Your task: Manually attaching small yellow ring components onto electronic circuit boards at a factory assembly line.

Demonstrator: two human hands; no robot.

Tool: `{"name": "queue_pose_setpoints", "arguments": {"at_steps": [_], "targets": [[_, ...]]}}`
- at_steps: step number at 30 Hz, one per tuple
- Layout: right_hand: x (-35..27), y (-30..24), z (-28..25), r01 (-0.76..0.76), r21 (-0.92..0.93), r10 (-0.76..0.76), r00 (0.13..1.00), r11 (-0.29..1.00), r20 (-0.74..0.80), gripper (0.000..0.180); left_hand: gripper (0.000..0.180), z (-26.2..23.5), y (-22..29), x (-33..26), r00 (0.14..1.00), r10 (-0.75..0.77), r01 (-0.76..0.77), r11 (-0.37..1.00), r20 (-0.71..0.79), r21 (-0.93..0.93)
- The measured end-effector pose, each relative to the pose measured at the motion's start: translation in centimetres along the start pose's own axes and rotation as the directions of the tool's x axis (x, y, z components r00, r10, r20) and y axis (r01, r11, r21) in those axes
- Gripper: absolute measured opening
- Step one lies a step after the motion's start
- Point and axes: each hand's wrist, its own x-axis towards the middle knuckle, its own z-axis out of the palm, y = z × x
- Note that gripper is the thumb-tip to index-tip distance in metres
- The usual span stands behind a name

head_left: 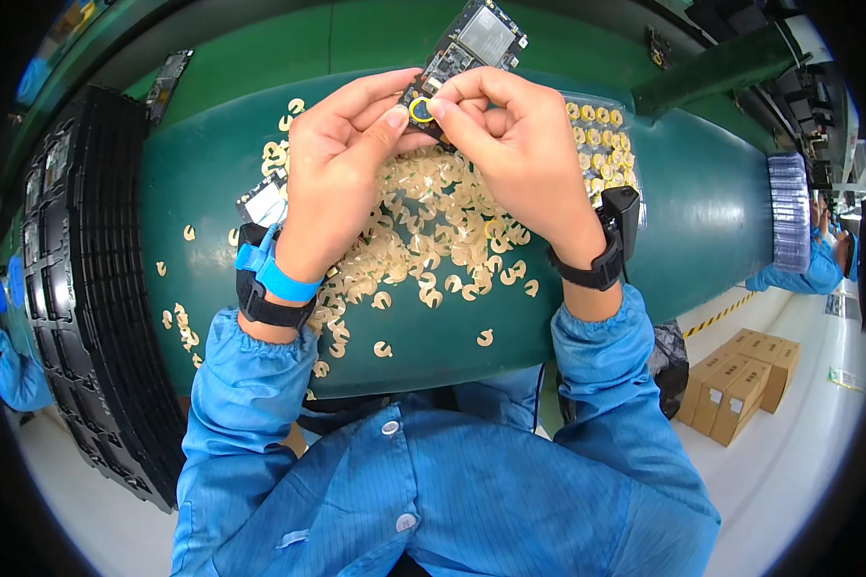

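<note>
My left hand (342, 159) is closed on the near end of a dark circuit board (485, 38), which has a silver metal shield and slants up to the right. A round, yellow-rimmed disc (420, 110), like a coin cell, lies at the board's near end. At the disc's right edge, the thumb and forefinger of my right hand (524, 149) are pinched together. Below both hands spreads a loose heap of small cream-coloured notched discs (428, 226). Beside my left wrist, partly hidden by it, lies a second circuit board (263, 202).
A clear tray (587, 99) with rows of yellow-rimmed discs lies right of my right hand, on the green tabletop (707, 221). Black trays (91, 288) are stacked at the left. Clear plastic trays (789, 212) stand at the far right. Cardboard boxes (736, 385) sit on the floor.
</note>
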Motion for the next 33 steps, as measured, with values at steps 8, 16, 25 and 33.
{"name": "queue_pose_setpoints", "arguments": {"at_steps": [8, 16, 25, 33], "targets": [[0.01, 0.08, 0.47, 0.024, 0.050, -0.021, 0.998, 0.998, -0.067, 0.011, 0.034, 0.15, 0.11, 0.13, 1.000, 0.010, -0.010, 1.000, -0.002, 0.001], [-0.11, -0.54, 0.41, 0.010, 0.056, -0.008, 0.999, 0.998, -0.052, 0.010, 0.034, 0.15, 0.11, 0.11, 1.000, 0.009, -0.009, 1.000, -0.011, -0.024], [-0.18, -0.38, 0.68, 0.022, 0.092, -0.014, 0.996, 0.996, -0.085, 0.010, 0.034, 0.04, 0.11, 0.12, 1.000, 0.008, -0.009, 0.999, -0.015, -0.043], [-0.12, -0.53, 0.73, 0.042, 0.048, -0.038, 0.996, 0.998, -0.075, 0.010, 0.034, -0.07, -0.05, 0.12, 1.000, 0.019, -0.019, 0.998, -0.013, -0.055]]}}
